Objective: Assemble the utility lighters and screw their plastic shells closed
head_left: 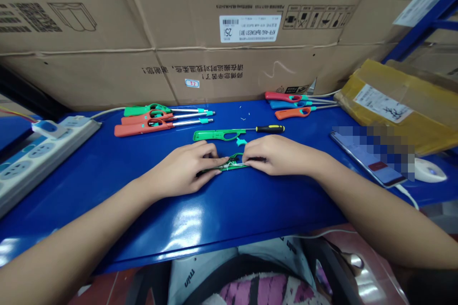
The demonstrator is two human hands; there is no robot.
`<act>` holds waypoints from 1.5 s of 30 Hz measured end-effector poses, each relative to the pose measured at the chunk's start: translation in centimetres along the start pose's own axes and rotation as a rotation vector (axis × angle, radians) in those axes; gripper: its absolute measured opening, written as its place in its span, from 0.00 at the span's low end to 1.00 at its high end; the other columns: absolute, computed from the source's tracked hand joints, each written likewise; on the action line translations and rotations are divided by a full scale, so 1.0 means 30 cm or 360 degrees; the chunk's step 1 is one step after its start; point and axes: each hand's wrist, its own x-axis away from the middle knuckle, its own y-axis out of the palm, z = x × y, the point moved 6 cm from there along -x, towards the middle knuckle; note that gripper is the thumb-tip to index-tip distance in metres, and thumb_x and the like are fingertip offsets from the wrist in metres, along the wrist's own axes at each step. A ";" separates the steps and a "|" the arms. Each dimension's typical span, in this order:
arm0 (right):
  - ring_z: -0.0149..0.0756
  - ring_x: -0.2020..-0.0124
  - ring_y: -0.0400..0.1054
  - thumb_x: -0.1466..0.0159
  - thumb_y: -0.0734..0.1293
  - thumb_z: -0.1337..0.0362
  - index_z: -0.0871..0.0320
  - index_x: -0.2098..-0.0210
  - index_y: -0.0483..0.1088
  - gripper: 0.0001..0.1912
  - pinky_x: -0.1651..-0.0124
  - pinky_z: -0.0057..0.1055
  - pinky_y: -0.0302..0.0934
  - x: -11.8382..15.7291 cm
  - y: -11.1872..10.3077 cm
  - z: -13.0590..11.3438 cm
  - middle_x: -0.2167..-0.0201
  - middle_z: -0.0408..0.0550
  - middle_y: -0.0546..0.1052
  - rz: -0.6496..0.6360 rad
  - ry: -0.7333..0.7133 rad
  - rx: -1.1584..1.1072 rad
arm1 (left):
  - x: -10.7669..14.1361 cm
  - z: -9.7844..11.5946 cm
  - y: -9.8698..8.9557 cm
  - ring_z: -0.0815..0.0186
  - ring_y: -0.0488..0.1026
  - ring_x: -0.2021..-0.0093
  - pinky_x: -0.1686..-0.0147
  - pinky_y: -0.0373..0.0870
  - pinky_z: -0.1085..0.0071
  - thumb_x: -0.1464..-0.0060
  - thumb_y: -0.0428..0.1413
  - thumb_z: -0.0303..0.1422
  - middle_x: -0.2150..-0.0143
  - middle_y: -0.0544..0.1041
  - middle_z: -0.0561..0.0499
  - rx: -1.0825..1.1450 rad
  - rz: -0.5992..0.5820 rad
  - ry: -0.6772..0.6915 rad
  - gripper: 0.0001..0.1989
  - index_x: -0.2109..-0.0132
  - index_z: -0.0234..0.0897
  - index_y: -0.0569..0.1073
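An opened green lighter body (pixel 234 166) lies on the blue table, with white wires and small parts showing inside it. My left hand (pixel 191 164) grips its left end between thumb and fingers. At the other end, the fingers of my right hand (pixel 270 155) are pinched together on the lighter; what exactly they pinch is hidden. Just behind my hands lies a separate green shell half (pixel 219 135). A small teal trigger piece (pixel 241 142) is near my right fingertips. Beyond it rests a screwdriver (pixel 271 129) with a black and yellow handle.
Long-necked lighters, red (pixel 143 127) and green (pixel 145 110), lie back left; more, including an orange one (pixel 293 113), lie back right. A power strip (pixel 46 147) stands left. A phone (pixel 368 157), a white mouse (pixel 429 170) and a yellow-taped parcel (pixel 390 105) are right. Cardboard (pixel 179 24) walls the back.
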 end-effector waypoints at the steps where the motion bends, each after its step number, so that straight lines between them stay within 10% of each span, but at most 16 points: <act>1: 0.37 0.61 0.74 0.31 0.65 0.71 0.59 0.60 0.78 0.09 0.58 0.31 0.62 0.000 0.000 0.001 0.62 0.49 0.82 0.0000 -0.0003 0.0003 | 0.000 0.000 0.000 0.60 0.74 0.57 0.59 0.74 0.66 0.31 0.50 0.33 0.57 0.75 0.46 0.0001 0.0002 0.0000 0.19 0.37 0.40 0.74; 45: 0.35 0.64 0.72 0.33 0.66 0.69 0.58 0.64 0.76 0.06 0.62 0.30 0.57 -0.018 0.023 0.002 0.63 0.47 0.81 0.0126 0.0159 0.0071 | -0.016 0.049 0.025 0.54 0.73 0.47 0.50 0.76 0.56 0.32 0.48 0.27 0.42 0.75 0.41 -0.0015 0.0044 0.0119 0.21 0.37 0.39 0.73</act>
